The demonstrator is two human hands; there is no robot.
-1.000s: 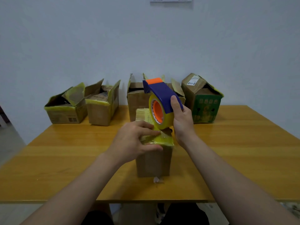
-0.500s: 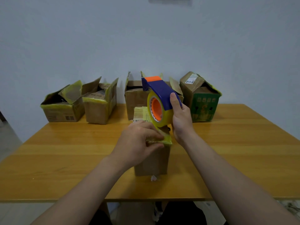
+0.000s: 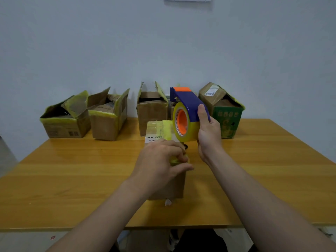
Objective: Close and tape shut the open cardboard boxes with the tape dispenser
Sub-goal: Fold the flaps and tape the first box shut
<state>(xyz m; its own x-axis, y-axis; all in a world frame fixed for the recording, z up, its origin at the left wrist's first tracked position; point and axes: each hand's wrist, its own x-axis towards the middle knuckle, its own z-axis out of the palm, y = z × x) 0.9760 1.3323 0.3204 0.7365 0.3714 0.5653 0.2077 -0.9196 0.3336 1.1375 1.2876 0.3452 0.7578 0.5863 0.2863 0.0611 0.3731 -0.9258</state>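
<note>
Pinching a crumpled end of yellowish tape (image 3: 177, 159) between thumb and curled fingers, the left hand (image 3: 160, 160) is held over the near top edge of a small cardboard box (image 3: 171, 186) at the middle of the wooden table (image 3: 72, 179). The box top is covered in yellowed tape, and a white label (image 3: 153, 138) is seen at its far left corner. The tape dispenser (image 3: 188, 113), blue with an orange tab and an orange core inside a yellow roll, is gripped upright by the right hand (image 3: 209, 135), fingers wrapped around its blue handle and the thumb laid along the side; it is held above the far right part of the box top, whether touching cannot be told.

Along the table's far edge, against the wall, four open boxes are lined up: a low box (image 3: 63, 119) at the left, a taller box (image 3: 109, 117) touching it, a brown box (image 3: 152, 108) behind the dispenser, and a green-printed box (image 3: 227, 113) at the right. Bare tabletop is left on both sides of the small box and out to the left, right and near edges.
</note>
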